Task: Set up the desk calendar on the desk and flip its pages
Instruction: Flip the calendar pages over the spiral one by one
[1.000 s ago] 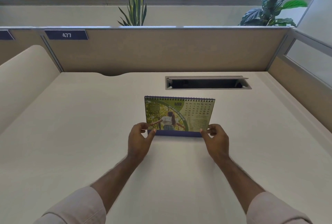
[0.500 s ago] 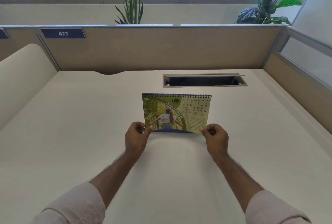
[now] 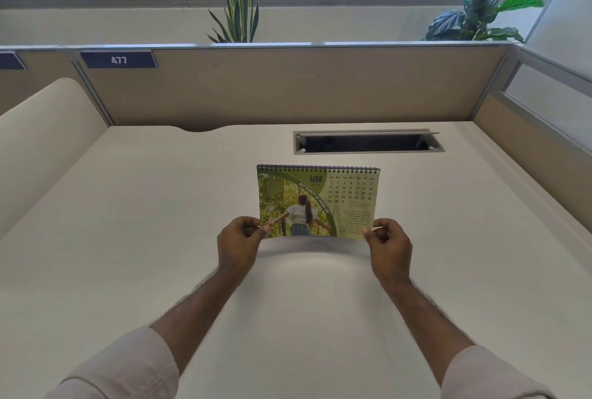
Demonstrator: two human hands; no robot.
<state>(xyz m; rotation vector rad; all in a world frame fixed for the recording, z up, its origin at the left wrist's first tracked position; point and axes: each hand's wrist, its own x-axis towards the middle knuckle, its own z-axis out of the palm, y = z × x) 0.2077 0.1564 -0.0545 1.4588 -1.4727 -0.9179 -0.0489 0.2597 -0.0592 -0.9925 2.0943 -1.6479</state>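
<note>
The spiral-bound desk calendar [image 3: 317, 200] stands upright at the middle of the cream desk [image 3: 160, 238], showing a green MAR page with a photo of someone among trees. My left hand [image 3: 238, 246] pinches the page's lower left corner between thumb and forefinger. My right hand [image 3: 389, 246] pinches the lower right corner the same way. The page's bottom edge is lifted toward me and hides the calendar's purple base.
A rectangular cable slot [image 3: 368, 141] with a raised flap is cut into the desk behind the calendar. A beige partition [image 3: 288, 85] with a "477" label [image 3: 118, 60] closes the back; a glazed divider [image 3: 544, 97] closes the right. Plants stand beyond.
Both hands have lifted the MAR page's bottom edge up and toward me; the purple base seen a second ago is now covered. The calendar itself stays in place.
</note>
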